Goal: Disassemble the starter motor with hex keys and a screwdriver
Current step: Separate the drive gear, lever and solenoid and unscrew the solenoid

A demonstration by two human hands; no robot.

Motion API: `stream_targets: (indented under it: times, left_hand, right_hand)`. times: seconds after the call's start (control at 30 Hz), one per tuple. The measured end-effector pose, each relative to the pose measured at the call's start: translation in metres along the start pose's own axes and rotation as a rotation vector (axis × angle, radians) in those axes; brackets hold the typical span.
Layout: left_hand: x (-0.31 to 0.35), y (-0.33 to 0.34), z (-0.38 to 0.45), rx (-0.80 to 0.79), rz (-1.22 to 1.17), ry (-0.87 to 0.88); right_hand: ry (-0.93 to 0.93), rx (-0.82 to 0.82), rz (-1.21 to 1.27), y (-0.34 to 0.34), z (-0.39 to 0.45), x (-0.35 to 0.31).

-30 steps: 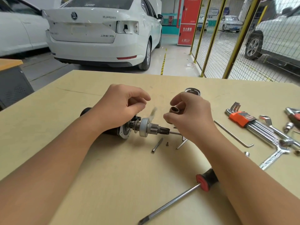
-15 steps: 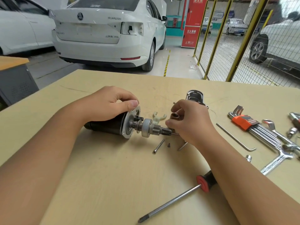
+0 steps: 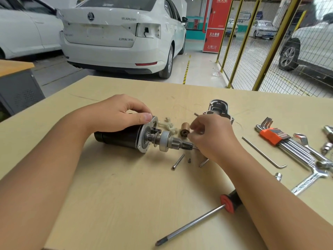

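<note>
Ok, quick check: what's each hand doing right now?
Left hand: grips the starter motor body.
Right hand: fingers curled beside the brown sleeve; grip cannot be told.

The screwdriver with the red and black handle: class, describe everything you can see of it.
The screwdriver with the red and black handle lies flat on the pale wooden table, nearest the viewer. Its long bare-metal shaft runs diagonally, tip towards the lower left. The handle has a red collar and black grip, partly hidden under the right forearm. No hand holds it.

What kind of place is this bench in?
Likely a car workshop or training garage: a white sedan parked behind the wooden table, yellow mesh fencing, and a hex key set beside the starter motor.
</note>
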State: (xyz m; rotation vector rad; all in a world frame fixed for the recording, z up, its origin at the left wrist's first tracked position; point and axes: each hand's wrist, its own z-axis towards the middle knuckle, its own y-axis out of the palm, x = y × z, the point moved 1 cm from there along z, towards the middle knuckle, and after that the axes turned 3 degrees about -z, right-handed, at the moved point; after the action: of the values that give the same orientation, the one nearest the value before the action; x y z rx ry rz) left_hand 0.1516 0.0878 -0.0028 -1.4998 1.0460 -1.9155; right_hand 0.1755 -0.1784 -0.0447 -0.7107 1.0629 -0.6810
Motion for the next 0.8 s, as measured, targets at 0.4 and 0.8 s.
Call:
stream_targets:
  times: [0.4, 0.8]
  left_hand:
    - [0.009, -0.003, -0.010, -0.296, 0.166, -0.108]
    - [-0.002, 0.016, -0.008, -0.141, 0.421, -0.003]
  right_hand:
    - [-0.445, -0.229, -0.029, 0.005, -0.021, -0.033]
    - [-0.465, -0.113, -0.289, 0.017, -0.020, -0.048]
